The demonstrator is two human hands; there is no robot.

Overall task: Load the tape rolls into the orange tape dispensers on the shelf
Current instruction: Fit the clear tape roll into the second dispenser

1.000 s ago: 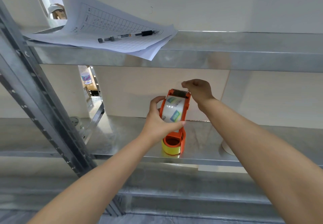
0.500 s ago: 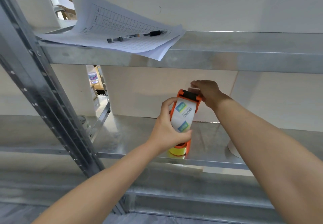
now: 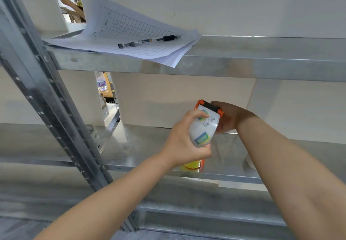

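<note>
An orange tape dispenser [image 3: 209, 107] is held above the middle metal shelf [image 3: 142, 146]. In it sits a tape roll [image 3: 204, 129] with blue and green printed labels. My left hand [image 3: 184, 142] wraps around the roll and the dispenser's body from the left. My right hand [image 3: 227, 117] grips the dispenser's far end, by its black cutter strip. Below my left hand, a second orange dispenser with a yellow roll [image 3: 192, 164] stands on the shelf, mostly hidden.
Printed sheets [image 3: 131, 37] with a pen [image 3: 148, 41] lie on the upper shelf [image 3: 262, 52], overhanging its edge. A slanted steel upright [image 3: 48, 97] runs down the left. A white round object [image 3: 250, 162] sits on the middle shelf behind my right forearm. Another person's arm shows top left.
Both hands have tilted the dispenser so its far end leans right, and the roll's printed face now fills the frame. My left fingers have closed further around the roll.
</note>
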